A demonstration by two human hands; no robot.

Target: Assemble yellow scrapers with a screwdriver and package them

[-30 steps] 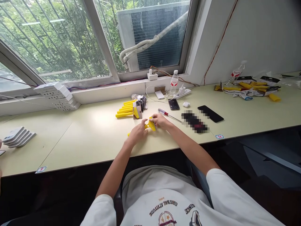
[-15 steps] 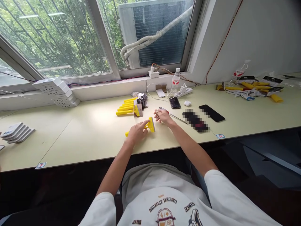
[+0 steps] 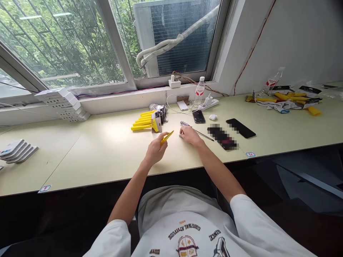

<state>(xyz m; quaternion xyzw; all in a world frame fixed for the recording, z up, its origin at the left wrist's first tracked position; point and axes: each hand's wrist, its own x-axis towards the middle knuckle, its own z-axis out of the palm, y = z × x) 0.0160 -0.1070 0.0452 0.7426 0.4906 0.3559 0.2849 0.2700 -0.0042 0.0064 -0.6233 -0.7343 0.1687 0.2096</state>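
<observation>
My left hand [image 3: 156, 149] is closed around a yellow scraper [image 3: 167, 136], which is turned so that its head shows nearly edge-on; the handle is mostly hidden in the palm. To its right, my right hand [image 3: 189, 135] rests low over the table with fingers curled in and fingertips together; whatever they may pinch is too small or hidden to make out. A screwdriver [image 3: 203, 135] lies just behind this hand, its shaft pointing right. Beyond my left hand, several yellow-handled scrapers [image 3: 142, 123] lie side by side, heads to the right.
A phone [image 3: 198, 116], a water bottle [image 3: 199, 92], a white earbud case [image 3: 213, 117] and a power strip [image 3: 211, 104] stand toward the window. A black slab [image 3: 241, 128] lies at right. White boxes [image 3: 64, 105] are stacked at left. Gloves [image 3: 280, 106] and yellow tools lie far right.
My left hand has lifted the scraper and turned it from face-up to nearly edge-on. My right hand has shifted slightly right and its fingers have curled in.
</observation>
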